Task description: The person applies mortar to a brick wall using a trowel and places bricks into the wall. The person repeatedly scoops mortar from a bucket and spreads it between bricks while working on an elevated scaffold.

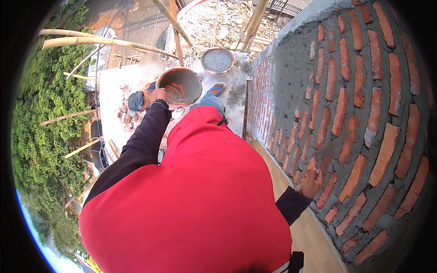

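Observation:
My left hand (158, 94) is closed on the rim of a bucket (185, 85), which is tilted so that its inside shows, smeared grey with reddish streaks. On the other side, my right hand (311, 183) grips a trowel (328, 149) by its handle. The trowel's grey blade lies in front of the brick wall (386, 152); I cannot tell whether it touches it. Red bricks show between grey mortar joints there, and a patch of grey mortar (291, 68) covers the wall's far part.
A round tub (218, 61) of grey mortar stands beyond my sandalled foot (217, 89). Another person with a dark blue head covering (135, 101) is beside the bucket. Bamboo poles (109, 42) cross at the far left. Rubble (218, 22) lies beyond; trees (45, 132) fill the left.

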Demonstrator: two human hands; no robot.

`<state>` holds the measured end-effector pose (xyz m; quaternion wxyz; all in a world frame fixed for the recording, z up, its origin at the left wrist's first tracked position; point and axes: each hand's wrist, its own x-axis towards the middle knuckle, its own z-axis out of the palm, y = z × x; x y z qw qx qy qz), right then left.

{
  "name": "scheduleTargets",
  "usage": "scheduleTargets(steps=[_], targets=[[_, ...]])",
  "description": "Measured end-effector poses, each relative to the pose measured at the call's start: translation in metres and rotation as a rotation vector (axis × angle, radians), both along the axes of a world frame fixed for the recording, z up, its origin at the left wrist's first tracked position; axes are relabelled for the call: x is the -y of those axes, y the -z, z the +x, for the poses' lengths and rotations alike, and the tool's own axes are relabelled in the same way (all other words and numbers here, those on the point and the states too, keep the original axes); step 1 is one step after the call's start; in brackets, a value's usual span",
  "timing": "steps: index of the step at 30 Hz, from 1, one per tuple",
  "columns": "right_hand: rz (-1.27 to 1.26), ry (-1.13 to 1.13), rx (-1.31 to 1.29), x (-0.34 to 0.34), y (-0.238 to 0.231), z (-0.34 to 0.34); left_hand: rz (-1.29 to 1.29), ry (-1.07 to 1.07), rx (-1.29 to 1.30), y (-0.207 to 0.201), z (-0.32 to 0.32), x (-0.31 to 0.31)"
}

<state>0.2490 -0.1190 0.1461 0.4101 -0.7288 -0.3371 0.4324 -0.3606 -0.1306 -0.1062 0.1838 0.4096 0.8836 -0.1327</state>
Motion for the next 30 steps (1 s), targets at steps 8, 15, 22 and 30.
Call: scheduleTargets(steps=[8, 15, 22, 30], targets=[[-0.484, -0.293, 0.122, 0.013, 0.111, -0.055, -0.389, -0.174, 0.107, 0.119, -0.053, 0.062], [-0.551, -0.5, 0.248, 0.034, 0.166, -0.024, -0.448, -0.864, 0.102, 0.137, -0.096, 0.123], [-0.71, -0.467, 0.232, 0.018, 0.18, -0.023, -0.537, -0.683, 0.025, 0.06, -0.084, 0.045], [-0.894, 0.061, -0.196, -0.013, 0.19, -0.092, 0.297, -0.317, 0.405, 0.069, -0.005, -0.119]])
